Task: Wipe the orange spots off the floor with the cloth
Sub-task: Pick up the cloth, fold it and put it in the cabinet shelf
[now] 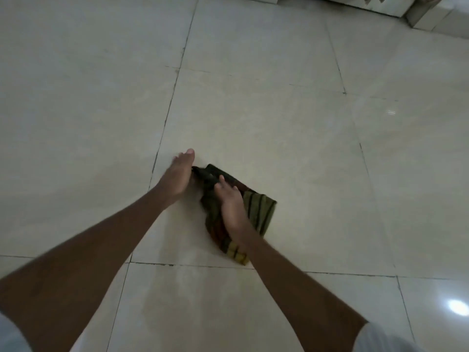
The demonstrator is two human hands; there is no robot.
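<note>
A dark striped cloth [261, 214] in olive, black and red lies bunched on the pale tiled floor [279, 123], near the middle of the view. My right hand [232, 203] lies flat on top of the cloth, pressing it to the tile. My left hand [179, 175] is at the cloth's far left corner, fingers stretched forward, its palm side touching the dark edge; whether it pinches that corner is hidden. No orange spots show on the floor; any under the cloth are covered.
Large glossy cream tiles with dark grout lines spread all around. Pale furniture bases [431, 13] stand at the top right. A lamp glare [458, 307] shines on the tile at the lower right.
</note>
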